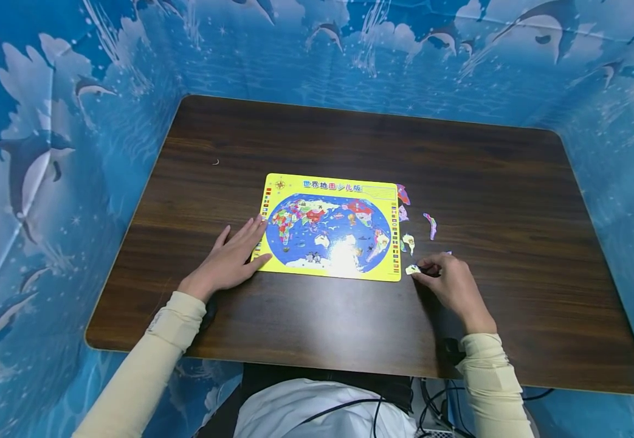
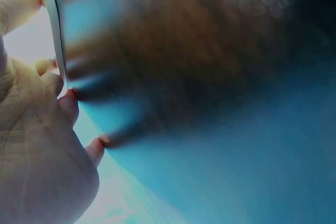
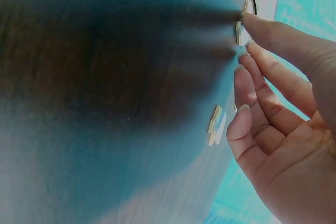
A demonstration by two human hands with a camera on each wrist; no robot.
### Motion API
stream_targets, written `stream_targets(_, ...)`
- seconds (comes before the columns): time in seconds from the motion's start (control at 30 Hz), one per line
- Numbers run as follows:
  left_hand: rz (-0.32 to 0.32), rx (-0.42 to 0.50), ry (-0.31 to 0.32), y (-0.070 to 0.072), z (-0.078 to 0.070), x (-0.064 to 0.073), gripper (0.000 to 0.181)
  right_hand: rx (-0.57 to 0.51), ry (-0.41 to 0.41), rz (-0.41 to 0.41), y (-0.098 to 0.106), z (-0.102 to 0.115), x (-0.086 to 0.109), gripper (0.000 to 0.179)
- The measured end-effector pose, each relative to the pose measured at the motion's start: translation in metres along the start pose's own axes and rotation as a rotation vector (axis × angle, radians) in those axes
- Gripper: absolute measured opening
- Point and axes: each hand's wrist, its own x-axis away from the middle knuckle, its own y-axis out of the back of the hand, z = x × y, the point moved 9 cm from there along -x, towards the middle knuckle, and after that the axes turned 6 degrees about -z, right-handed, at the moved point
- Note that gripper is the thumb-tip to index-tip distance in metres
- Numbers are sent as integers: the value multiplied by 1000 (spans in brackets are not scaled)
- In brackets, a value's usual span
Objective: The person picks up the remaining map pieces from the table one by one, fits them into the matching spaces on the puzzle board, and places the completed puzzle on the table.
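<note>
A yellow-bordered world map puzzle board lies flat on the table. My left hand rests on its left edge, fingers stretched out; the left wrist view shows its palm beside the board's thin edge. Just off the board's lower right corner, my right hand holds a small puzzle piece between thumb and fingertips. From the right wrist, that piece shows between the thumb and index finger, low at the table surface. Another piece lies near the curled little finger.
Along the board's right side lie more loose pieces: a red and purple one, a pale purple one, a whitish one and a slim one. The dark wooden table is surrounded by blue dolphin-print cloth.
</note>
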Motion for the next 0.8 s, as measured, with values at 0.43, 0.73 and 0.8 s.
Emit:
stream_targets(0.43, -2, 15, -3, 3, -2, 2, 78, -77, 13, -7, 0, 1, 3, 25)
stream_targets(0.73, -14, 22, -7, 5, -2, 2, 78, -123, 103, -48, 19, 40, -12, 19)
stream_targets(0.8, -19, 28, -13, 4, -4, 2, 78, -139, 132, -29, 19, 56, -17, 19)
